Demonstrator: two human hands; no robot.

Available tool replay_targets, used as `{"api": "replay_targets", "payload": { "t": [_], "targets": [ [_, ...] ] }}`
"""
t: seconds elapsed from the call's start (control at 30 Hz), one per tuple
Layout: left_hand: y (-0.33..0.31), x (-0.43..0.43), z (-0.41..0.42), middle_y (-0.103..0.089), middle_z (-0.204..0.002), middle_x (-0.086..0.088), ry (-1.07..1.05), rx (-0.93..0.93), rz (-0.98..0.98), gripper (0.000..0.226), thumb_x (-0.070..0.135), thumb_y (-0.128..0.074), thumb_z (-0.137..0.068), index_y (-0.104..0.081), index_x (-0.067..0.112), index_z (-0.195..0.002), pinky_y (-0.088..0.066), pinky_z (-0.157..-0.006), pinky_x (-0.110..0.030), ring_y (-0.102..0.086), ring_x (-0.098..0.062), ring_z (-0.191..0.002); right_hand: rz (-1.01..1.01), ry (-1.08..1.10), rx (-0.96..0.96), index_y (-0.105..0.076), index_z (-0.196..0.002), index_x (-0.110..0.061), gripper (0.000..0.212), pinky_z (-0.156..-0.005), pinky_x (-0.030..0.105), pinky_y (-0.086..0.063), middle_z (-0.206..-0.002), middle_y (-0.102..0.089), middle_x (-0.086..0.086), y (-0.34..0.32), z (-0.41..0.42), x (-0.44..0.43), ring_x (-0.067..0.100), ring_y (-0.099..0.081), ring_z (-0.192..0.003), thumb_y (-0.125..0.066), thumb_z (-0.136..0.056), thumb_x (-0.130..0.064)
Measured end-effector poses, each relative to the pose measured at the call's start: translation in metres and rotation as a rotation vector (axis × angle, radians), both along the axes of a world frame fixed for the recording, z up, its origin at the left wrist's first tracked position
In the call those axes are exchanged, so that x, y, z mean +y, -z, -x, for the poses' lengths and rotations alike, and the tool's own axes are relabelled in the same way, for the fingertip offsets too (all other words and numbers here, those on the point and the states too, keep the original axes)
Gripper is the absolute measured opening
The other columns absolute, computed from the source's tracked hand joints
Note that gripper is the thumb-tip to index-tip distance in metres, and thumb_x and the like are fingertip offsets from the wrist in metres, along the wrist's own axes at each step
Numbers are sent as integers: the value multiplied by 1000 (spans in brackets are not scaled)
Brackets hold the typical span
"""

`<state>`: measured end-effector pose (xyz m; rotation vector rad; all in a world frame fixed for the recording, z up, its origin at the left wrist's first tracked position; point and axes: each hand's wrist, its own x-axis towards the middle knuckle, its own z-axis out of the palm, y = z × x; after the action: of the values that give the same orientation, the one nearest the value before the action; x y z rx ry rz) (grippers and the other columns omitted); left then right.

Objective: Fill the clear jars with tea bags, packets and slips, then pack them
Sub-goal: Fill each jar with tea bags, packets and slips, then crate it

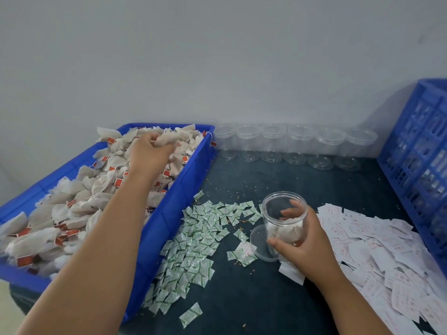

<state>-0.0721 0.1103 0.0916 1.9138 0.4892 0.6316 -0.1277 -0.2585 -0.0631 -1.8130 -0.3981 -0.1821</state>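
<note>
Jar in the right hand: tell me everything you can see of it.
The jar is round, clear and plastic-looking, with a ridged neck and an open mouth, no lid on. It is roughly upright over the dark table, between the packets and the slips. The right hand grips its lower half, fingers showing through the wall. A few tea bags lie in its bottom. A clear lid lies at its left.
</note>
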Motion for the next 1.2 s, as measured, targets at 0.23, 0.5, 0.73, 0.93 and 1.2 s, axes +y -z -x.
{"api": "replay_targets", "payload": {
  "t": [0.23, 0.5, 0.73, 0.93, 1.2],
  "targets": [
    [-54, -87, 34, -74, -83, 6, 428, -159, 160, 23, 22, -82, -87, -68, 16, -105, -63, -73, -31, -71, -12, -77, 4, -24, 3, -46, -138, -65, 94, -83, 17, -57, -133, -62, -25, -3, 1, 2, -1, -66, -120, -94, -58, -61],
    [-16, -192, 58, -76, -90, 9, 682, 13, -40, 25, 36, -87, -80, -67, 34, -94, -65, -79, -48, -75, -17, -83, -20, -52, -36, -50, -142, -53, 93, -92, 18, -56, -131, -68, -19, -8, 2, 4, 4, -68, -122, -98, -62, -54],
    [21, -190, 58, -73, -84, 23, 563, 154, -336, 22, 51, -82, -83, -67, 38, -91, -47, -57, -13, -66, 2, -70, 21, -28, -78, -51, -141, -54, 89, -89, 8, -50, -130, -66, -24, -12, 2, 3, 2, -66, -120, -97, -65, -51],
    [17, -179, 62, -68, -91, 27, 496, 29, -416, 12, 53, -74, -88, -72, 46, -97, -45, -66, -16, -63, 5, -84, 17, -8, -91, -48, -142, -55, 91, -87, 11, -53, -132, -66, -25, -10, 2, 3, 3, -66, -123, -97, -65, -55],
    [24, -185, 71, -73, -96, 27, 626, 236, -763, 16, 37, -62, -101, -73, 45, -110, -51, -78, -21, -63, 7, -91, 22, 6, -91, -45, -140, -62, 93, -89, 11, -52, -134, -61, -30, -9, 4, 2, 1, -64, -122, -96, -63, -57]
  ]
}}
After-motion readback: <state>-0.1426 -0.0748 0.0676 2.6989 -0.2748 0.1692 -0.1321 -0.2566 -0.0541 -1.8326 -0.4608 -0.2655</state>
